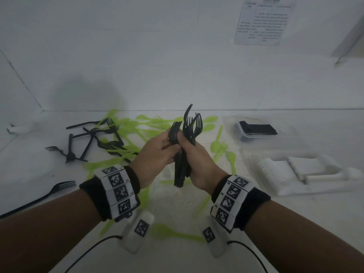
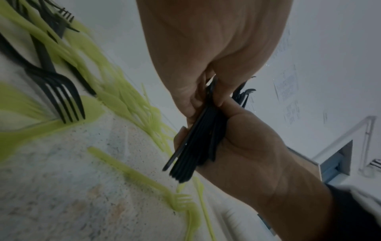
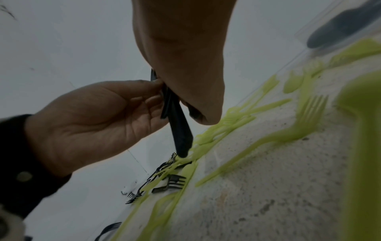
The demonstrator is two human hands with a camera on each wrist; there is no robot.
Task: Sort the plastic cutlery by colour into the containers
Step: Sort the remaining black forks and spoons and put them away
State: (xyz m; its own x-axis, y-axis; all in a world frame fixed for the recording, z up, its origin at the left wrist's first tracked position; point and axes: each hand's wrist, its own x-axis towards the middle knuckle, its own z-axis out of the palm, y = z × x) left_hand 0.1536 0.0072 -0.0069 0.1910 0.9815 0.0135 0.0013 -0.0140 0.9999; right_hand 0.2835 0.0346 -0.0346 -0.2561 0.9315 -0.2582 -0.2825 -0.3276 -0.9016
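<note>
While both hands hold it in the air, the bunch of black forks point(image 1: 184, 146) should be squared up before it goes anywhere. On the counter point(image 1: 197, 251), a clear container point(image 1: 256, 138) already holding black cutlery sits near the back right corner; a white tray of white cutlery point(image 1: 295, 174) lies in front of it along the right edge. That clear container looks like the right home for the bunch. Green spoons and forks point(image 1: 149, 125) are scattered across the middle, and loose black forks point(image 1: 92, 138) are tangled toward the back left, with one more black fork point(image 1: 59, 189) at the left edge.

The right hand point(image 1: 197, 162) is wrapped around the handles; the left hand point(image 1: 157, 152) pinches the bunch just below the tines. The handle ends are roughly level, but the tines fan out unevenly at the top. Best to loosen the right-hand grip slightly, let the left fingers point(image 3: 152, 99) nudge stray forks into line, then tighten again so none slips out on the way across.
</note>
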